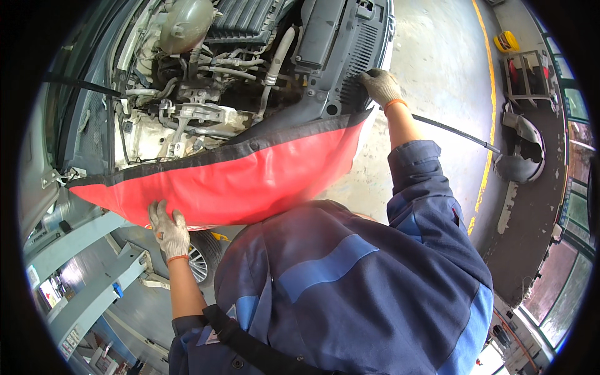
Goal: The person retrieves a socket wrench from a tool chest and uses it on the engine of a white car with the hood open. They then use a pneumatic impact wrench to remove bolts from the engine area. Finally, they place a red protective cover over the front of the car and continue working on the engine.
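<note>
A red fender cover (250, 178) with a black upper border hangs over the near side of the car, along the open engine bay (206, 112). My left hand (169, 231), in a pale knit work glove, lies against the cover's lower left part with its fingers apart. At the front end of the bay, my gloved right hand (382, 86) is bent over the edge of the black plastic front panel (353, 62), just beyond the cover's right corner. Its fingers look curled, and what lies under them is hidden.
A translucent reservoir (185, 26) and hoses fill the bay. Below the cover shows a wheel (199, 262), beside grey lift arms (94, 247). A black rod (456, 130) extends right of my wrist. Farther right are a yellow floor line (491, 94), a metal rack (528, 78) and a grey bumper-like part (524, 153).
</note>
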Available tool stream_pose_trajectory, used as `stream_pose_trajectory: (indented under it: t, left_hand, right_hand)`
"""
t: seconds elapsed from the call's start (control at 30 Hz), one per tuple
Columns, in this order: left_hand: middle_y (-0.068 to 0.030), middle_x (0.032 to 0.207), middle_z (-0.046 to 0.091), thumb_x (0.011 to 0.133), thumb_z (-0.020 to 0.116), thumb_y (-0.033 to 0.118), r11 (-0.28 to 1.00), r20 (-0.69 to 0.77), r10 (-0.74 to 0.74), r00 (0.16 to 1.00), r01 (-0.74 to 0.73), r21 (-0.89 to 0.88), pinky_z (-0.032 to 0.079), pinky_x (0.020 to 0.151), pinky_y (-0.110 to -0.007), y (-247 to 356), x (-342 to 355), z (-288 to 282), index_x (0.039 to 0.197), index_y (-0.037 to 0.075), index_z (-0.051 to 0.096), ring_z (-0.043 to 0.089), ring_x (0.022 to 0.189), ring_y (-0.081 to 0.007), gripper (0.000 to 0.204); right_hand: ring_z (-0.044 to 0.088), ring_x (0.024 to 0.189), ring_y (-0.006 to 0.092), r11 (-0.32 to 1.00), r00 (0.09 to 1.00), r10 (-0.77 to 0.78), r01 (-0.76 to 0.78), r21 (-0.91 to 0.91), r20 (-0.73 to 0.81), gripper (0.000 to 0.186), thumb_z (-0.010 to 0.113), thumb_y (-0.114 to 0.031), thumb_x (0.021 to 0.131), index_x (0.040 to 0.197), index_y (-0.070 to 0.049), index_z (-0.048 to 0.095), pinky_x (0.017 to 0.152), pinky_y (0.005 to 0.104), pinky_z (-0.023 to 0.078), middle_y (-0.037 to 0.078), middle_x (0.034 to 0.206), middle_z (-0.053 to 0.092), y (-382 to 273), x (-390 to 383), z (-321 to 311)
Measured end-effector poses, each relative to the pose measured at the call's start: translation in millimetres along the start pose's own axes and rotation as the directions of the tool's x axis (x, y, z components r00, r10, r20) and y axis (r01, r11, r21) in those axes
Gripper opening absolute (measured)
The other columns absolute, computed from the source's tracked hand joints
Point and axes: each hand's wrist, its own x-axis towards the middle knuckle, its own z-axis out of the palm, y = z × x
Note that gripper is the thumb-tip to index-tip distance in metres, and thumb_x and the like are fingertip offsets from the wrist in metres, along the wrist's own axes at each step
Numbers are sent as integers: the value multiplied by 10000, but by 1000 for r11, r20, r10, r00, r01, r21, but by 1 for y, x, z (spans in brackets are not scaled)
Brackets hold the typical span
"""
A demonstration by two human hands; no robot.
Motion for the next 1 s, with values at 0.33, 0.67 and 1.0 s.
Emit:
stream_pose_trajectory:
  t: [0.33, 0.67, 1.0]
  left_hand:
    - [-250, 1535, 487, 937, 644, 153, 999, -5, -39, 999, 39, -26, 403, 1191, -525, 5, 1, 0, 1364, 29, 571, 438, 1461, -436, 450]
    - [-241, 1523, 497, 925, 660, 186, 998, -16, -60, 998, 61, 14, 388, 1200, -535, 6, 2, 4, 1343, 25, 584, 434, 1461, -438, 454]
    - [-202, 1498, 524, 927, 688, 169, 999, -117, -11, 993, 6, -48, 397, 1208, -512, 11, -2, 3, 1291, 15, 618, 439, 1466, -402, 401]
  right_hand:
    - [711, 1134, 401, 996, 998, -3, -3, -85, -61, 497, 625, -466, 927, 1148, -51, 787, 1026, 452, 539, 233, 1169, 757, -10, 14, 13]
    - [698, 1083, 451, 916, 964, -224, 158, -367, -144, 309, 597, -373, 968, 1115, -116, 684, 927, 548, 547, 204, 1096, 751, -13, 0, 24]
    - [688, 1129, 406, 713, 923, -383, 309, -629, 20, 278, 653, -151, 907, 1177, -181, 714, 947, 504, 571, 155, 1198, 693, -24, -31, 0]
